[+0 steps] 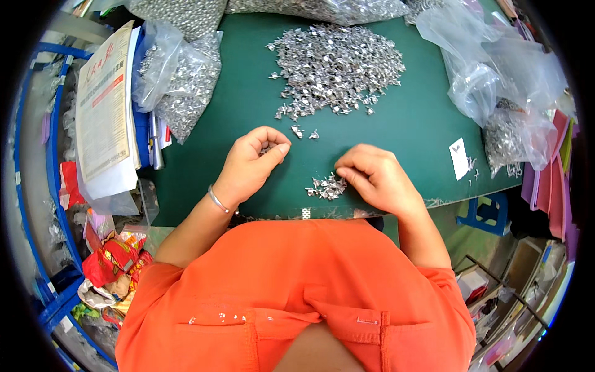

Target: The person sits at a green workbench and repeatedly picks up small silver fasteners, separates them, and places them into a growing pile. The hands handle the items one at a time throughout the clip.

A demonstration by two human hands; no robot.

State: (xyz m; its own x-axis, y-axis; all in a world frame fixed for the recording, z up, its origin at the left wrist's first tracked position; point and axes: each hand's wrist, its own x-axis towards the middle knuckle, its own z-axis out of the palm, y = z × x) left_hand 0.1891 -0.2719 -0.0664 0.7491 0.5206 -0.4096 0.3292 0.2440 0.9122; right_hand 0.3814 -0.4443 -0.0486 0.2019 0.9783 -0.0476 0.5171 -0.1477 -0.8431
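Small metal parts [325, 188] lie heaped near you on the desk [409, 127] as you seemingly pick through them, left grip [251, 161] curled around a few, right grip [379, 181] narrow, contents unclear, a light pinch apparently needed next.

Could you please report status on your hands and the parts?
Left hand holding metal parts; right hand at small pile; loose pieces between hands and large heap.

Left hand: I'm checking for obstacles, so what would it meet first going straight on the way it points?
The left hand points forward and rightward, so probably the loose metal pieces just ahead, before the large pile; its height is hard to judge.
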